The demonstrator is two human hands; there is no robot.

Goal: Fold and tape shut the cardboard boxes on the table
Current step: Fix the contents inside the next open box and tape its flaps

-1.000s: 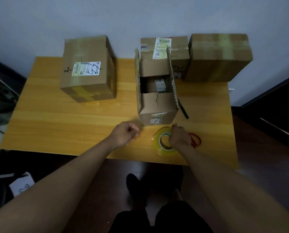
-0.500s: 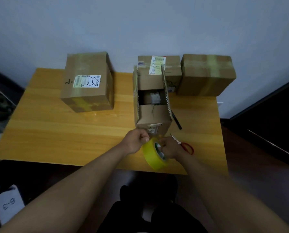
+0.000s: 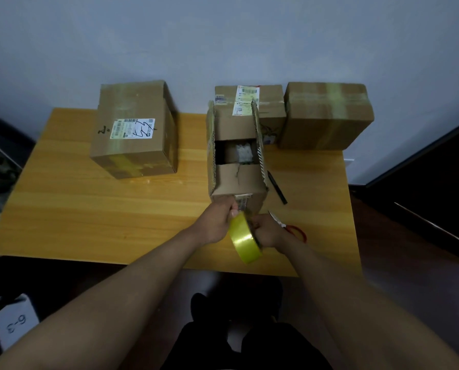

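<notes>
Open cardboard box (image 3: 236, 156) mid-table, short flaps folded in, long side flaps upright, contents visible through the gap. Just near of it, yellow tape roll (image 3: 245, 239) gripped on edge by right hand (image 3: 269, 232), left hand (image 3: 217, 222) pinching at the roll's top against the box's near face. Red-handled scissors (image 3: 289, 228) right of the hands, black pen (image 3: 276, 186) beside the box, three taped boxes (image 3: 135, 129) (image 3: 260, 102) (image 3: 327, 116) farther back on the wooden table (image 3: 89, 209).

Left arm: bare forearm reaches forward and to the right from the lower left.
Left hand (image 3: 217, 220): fingers curled, thumb and fingertips pinched together just above the roll of yellow tape (image 3: 245, 240).
Right arm: bare forearm comes up from the lower right.
Right hand (image 3: 269, 232): fingers curled around the roll's right side, grip closed on it, roll held tilted.
</notes>
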